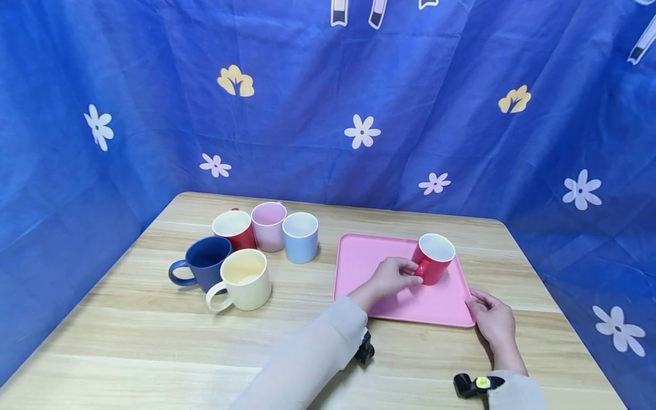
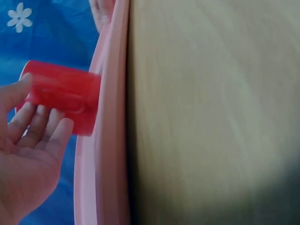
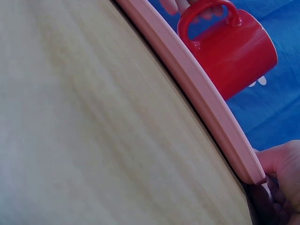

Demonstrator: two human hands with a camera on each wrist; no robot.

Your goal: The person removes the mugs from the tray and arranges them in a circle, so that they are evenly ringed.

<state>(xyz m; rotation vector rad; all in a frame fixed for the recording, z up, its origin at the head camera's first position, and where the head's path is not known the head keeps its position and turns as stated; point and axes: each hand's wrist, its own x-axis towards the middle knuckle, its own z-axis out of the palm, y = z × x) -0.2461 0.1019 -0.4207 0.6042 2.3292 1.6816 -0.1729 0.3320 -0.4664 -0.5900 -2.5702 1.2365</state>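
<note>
A red mug (image 1: 433,267) with a white inside stands upright on the pink tray (image 1: 353,273), towards the tray's right side. My left hand (image 1: 392,276) reaches over the tray and holds the mug at its handle between thumb and fingers. In the left wrist view, thumb and fingertips lie on either side of the red mug (image 2: 61,89). The right wrist view shows the mug's handle (image 3: 185,28) with left fingertips behind it. My right hand (image 1: 494,319) grips the tray's near right corner, its thumb on the rim; some fingers are hidden underneath.
On the table's left stand a navy mug (image 1: 207,265), a cream mug (image 1: 246,285), another red mug (image 1: 241,230), a lilac mug (image 1: 269,228) and a light blue mug (image 1: 300,239). A blue patterned cloth (image 1: 307,114) hangs behind the wooden table (image 1: 179,353).
</note>
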